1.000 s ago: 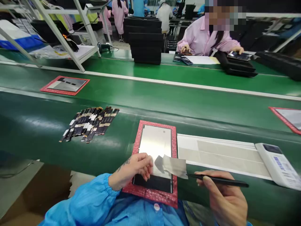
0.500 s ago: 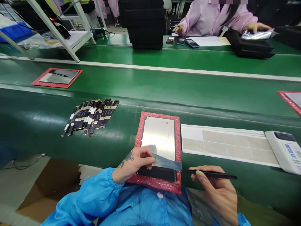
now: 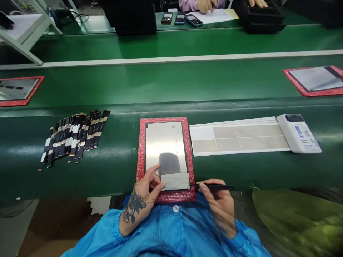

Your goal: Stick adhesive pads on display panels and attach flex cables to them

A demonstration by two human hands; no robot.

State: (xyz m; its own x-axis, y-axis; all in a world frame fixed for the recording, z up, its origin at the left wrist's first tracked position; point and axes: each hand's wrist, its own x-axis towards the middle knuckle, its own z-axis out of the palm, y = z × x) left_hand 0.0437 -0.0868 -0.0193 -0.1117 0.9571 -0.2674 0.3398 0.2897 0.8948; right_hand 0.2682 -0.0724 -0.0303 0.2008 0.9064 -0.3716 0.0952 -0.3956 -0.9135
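Bright scene; glare washes the silvery panel (image 3: 164, 138) at the near edge of my desk (image 3: 119, 167), one dark reflection or shadow on it, can't tell which. Sheen, left end. My right hand (image 3: 219, 206) motion-smeared. Wide-angle stretch toward both ends.

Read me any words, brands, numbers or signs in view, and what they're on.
No text is legible.
White device: blue marks and smaller print, too blurred.
Metallic panel: small dark square and faint marks, too small.
Black strips: possible fine print, too small.
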